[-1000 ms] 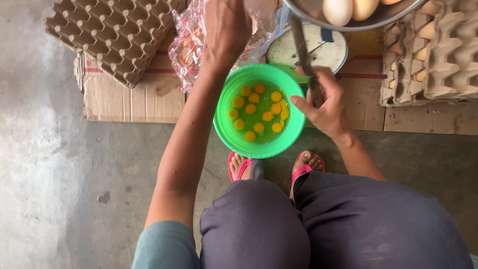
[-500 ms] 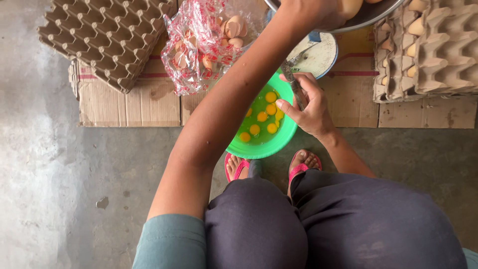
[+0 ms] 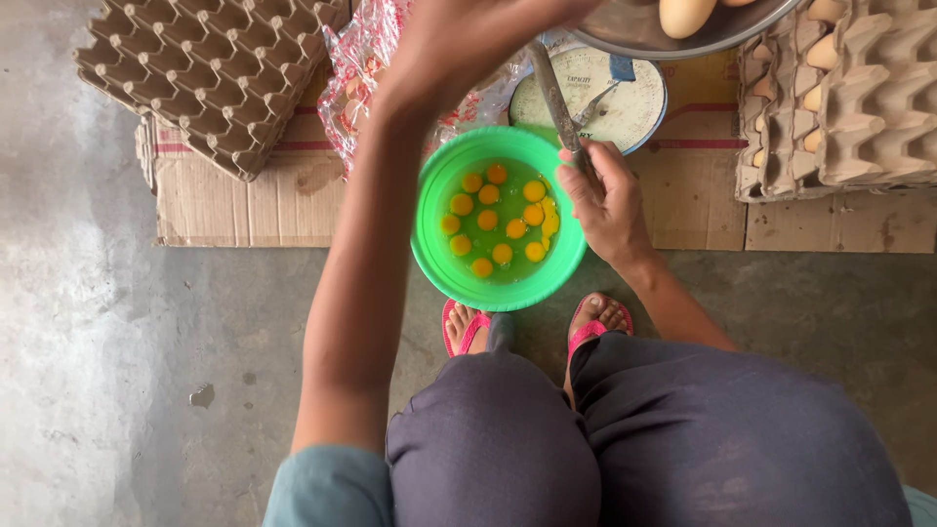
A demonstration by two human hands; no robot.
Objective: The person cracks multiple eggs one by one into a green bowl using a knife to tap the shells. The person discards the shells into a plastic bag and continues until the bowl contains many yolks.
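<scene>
Fingers of the right hand (image 3: 607,200) clench a knife (image 3: 556,98) just beside the green bowl (image 3: 439,256), its blade angled up beyond the rim. Yolks (image 3: 500,222) lie inside that bowl. Farther off, the left hand (image 3: 468,44) reaches above the bowl toward the metal pan of eggs (image 3: 683,15); its grip is blurred, so I cannot tell.

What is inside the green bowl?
The green bowl holds about a dozen raw egg yolks in clear liquid. Its right rim is partly covered by the right hand holding a knife.
</scene>
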